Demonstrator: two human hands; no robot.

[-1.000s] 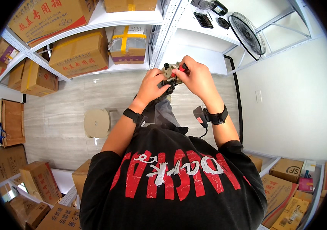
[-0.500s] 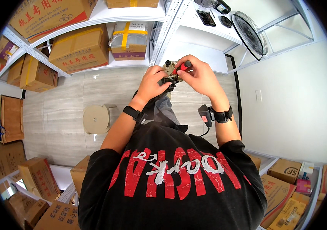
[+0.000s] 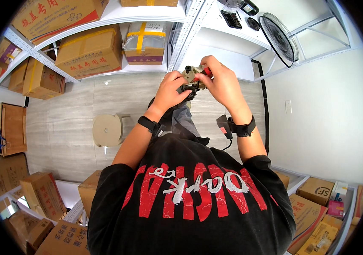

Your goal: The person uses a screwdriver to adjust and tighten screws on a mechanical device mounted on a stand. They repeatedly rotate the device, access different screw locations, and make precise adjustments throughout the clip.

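Observation:
In front of my body is a beige-and-black mechanical part [image 3: 188,76] with a round black knob on top; its exact kind cannot be made out. My left hand [image 3: 167,94] grips its left side, fingers curled around the black section. From the right, my right hand [image 3: 223,85] is closed on a screwdriver [image 3: 207,72] with a red and black handle. The tool leans toward the part, and its tip is hidden behind fingers and part.
A fan grille with black blades [image 3: 278,38] leans at the edge of a white shelf [image 3: 219,63], near a black bit set [image 3: 231,19]. Shelves of cardboard boxes [image 3: 90,51] line the far left. A beige stool [image 3: 107,130] stands on the floor at left.
My right hand has rotated around the screwdriver, so its black handle end is now mostly covered. My left hand keeps its hold on the part.

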